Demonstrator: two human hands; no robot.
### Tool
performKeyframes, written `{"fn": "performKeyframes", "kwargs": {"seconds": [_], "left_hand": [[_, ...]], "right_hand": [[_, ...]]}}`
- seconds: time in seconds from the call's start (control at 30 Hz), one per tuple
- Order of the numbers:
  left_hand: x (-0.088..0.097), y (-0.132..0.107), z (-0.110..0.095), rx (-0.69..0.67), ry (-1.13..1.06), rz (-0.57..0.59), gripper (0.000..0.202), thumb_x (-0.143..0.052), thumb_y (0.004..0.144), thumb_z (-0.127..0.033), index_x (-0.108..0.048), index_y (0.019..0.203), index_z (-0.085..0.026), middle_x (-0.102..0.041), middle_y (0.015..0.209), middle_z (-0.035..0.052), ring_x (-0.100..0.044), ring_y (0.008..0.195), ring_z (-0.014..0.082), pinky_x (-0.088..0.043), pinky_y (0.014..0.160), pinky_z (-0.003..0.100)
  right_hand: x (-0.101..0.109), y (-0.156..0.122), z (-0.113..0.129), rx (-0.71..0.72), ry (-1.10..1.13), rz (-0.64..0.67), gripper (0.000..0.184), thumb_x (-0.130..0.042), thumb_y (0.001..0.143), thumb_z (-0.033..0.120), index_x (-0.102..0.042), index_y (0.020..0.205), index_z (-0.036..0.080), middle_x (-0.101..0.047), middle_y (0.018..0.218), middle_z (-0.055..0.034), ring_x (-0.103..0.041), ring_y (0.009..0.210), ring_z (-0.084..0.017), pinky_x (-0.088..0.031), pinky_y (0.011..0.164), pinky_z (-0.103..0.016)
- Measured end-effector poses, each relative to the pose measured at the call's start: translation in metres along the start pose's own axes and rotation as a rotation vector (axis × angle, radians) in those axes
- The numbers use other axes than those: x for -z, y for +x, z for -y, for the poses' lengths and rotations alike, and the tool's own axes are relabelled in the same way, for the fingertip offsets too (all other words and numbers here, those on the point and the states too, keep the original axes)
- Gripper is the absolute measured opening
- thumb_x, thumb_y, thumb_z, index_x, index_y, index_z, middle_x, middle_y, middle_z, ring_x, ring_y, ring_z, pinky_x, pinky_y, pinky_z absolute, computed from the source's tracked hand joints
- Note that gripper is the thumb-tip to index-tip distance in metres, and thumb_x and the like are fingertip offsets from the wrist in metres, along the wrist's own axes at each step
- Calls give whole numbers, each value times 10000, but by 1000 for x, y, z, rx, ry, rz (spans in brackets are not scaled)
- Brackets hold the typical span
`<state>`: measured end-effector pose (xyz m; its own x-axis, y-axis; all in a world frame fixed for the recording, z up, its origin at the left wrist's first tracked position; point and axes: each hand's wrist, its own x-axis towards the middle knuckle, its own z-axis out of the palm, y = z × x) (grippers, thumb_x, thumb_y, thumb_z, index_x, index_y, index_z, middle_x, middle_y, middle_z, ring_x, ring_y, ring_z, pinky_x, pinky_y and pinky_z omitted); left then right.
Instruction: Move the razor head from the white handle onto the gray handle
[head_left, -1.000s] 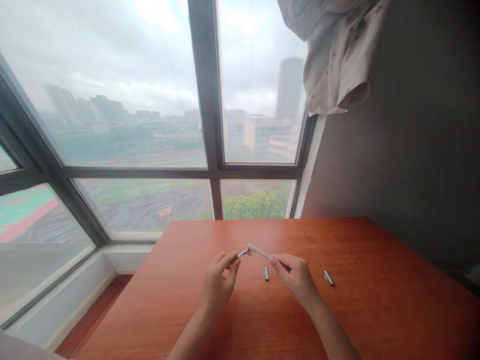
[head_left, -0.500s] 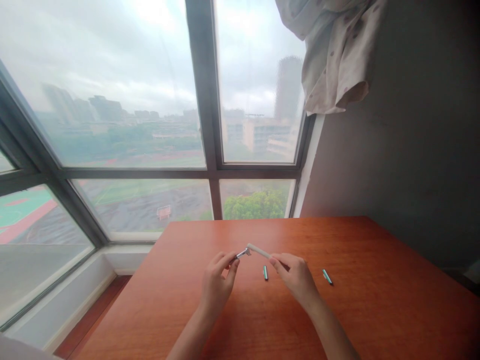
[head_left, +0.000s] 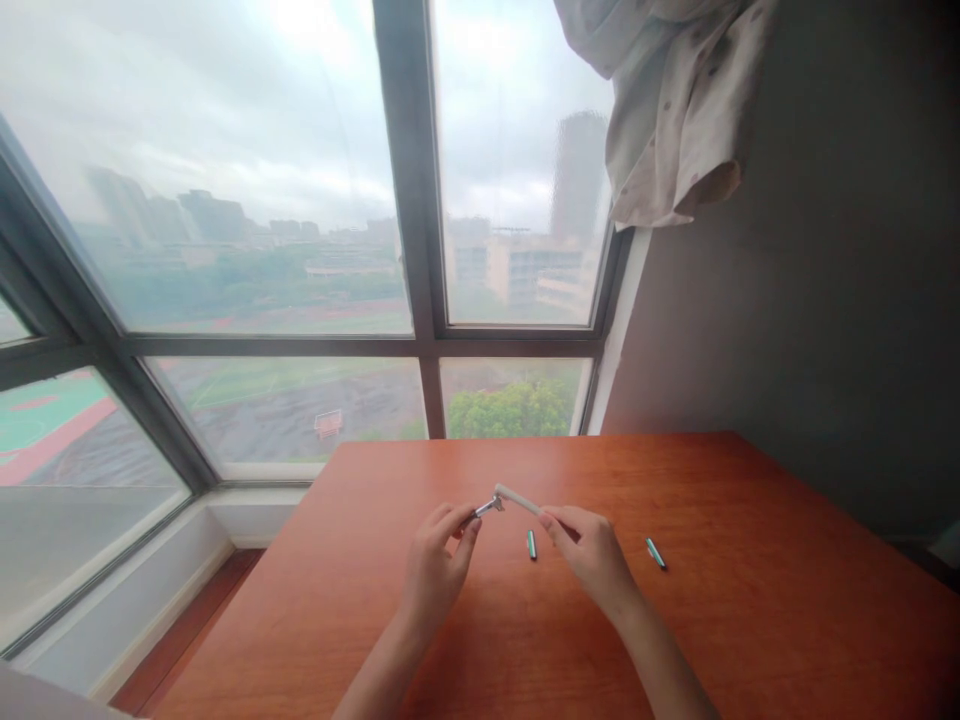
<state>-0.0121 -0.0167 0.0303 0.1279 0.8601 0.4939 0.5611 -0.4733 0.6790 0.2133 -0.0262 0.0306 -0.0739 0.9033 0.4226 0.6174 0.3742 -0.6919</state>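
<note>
Over the reddish wooden table (head_left: 750,620), my left hand (head_left: 435,560) pinches a small silver metal piece (head_left: 485,507) between thumb and fingertips. My right hand (head_left: 592,552) grips the lower end of a slim white tube (head_left: 516,498), which slants up to the left. The tube's tip meets the metal piece between my hands. Two short teal sticks lie on the table: one teal stick (head_left: 531,544) between my hands and another teal stick (head_left: 655,553) to the right of my right hand.
A large window (head_left: 300,250) with dark frames fills the far side, showing buildings and a sports field. A pale curtain (head_left: 667,110) hangs bunched at the upper right. A grey wall (head_left: 825,280) borders the table on the right.
</note>
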Motion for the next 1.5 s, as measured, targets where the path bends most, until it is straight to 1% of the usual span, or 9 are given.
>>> {"fn": "performKeyframes", "kwargs": {"seconds": [0.23,0.37,0.47,0.57,0.83,1.0,1.2,1.4,1.5], "left_hand": [[-1,2,1,84,-179,-6,272,-535,879,-375,-708,937,-174,-695,842,77,-638,773,204,-511,685,276],[-2,1,1,152,-278,-3,311,-568,856,-400,-723,995,-169,-714,828,68,-638,764,209,-503,659,267],[-2,1,0,202,-338,-1,355,-584,842,-427,-723,1036,-165,-712,806,62,-630,747,207,-493,640,261],[-2,1,-1,233,-373,4,367,-591,830,-454,-732,1001,-161,-706,816,63,-621,752,204,-481,633,252],[-2,2,-2,278,-408,-4,429,-597,805,-509,-731,999,-150,-631,694,29,-551,650,166,-436,571,231],[-1,2,-1,287,-394,-35,403,-594,814,-490,-733,980,-150,-623,686,26,-554,657,167,-444,580,234],[0,3,0,282,-377,-78,380,-605,816,-454,-728,1024,-160,-683,728,38,-619,706,195,-482,607,248],[1,2,0,192,-268,-82,325,-584,848,-406,-717,1036,-176,-722,839,71,-656,794,221,-519,683,281],[1,2,0,153,-216,-79,310,-570,860,-395,-715,1031,-180,-722,836,69,-661,786,215,-523,685,281]], "right_hand": [[0,0,2,-22,62,-16,476,-417,933,484,-738,789,163,-658,655,-46,-577,601,-162,-403,551,-219],[-2,0,4,-29,104,29,481,-423,930,480,-731,751,157,-640,633,-28,-559,580,-148,-390,537,-212],[-1,0,3,-41,93,-3,497,-420,925,502,-737,775,151,-645,650,-38,-558,589,-153,-398,550,-216],[1,1,3,-46,110,-27,505,-424,917,522,-741,809,144,-622,621,-33,-547,581,-154,-393,544,-216],[-1,-1,8,11,155,40,472,-438,921,494,-731,780,152,-606,606,-16,-533,563,-139,-373,520,-211],[0,-1,4,10,108,-11,428,-450,926,461,-739,824,162,-646,652,-33,-552,592,-149,-400,548,-221],[1,0,4,25,93,-11,424,-451,925,456,-731,798,164,-622,626,-20,-540,573,-145,-377,528,-216],[-2,-2,2,30,69,-1,404,-458,927,437,-728,798,166,-611,618,-16,-534,568,-142,-361,530,-213],[-2,-2,1,30,54,7,424,-442,933,452,-726,803,166,-617,633,-24,-539,583,-148,-366,545,-218]]}}
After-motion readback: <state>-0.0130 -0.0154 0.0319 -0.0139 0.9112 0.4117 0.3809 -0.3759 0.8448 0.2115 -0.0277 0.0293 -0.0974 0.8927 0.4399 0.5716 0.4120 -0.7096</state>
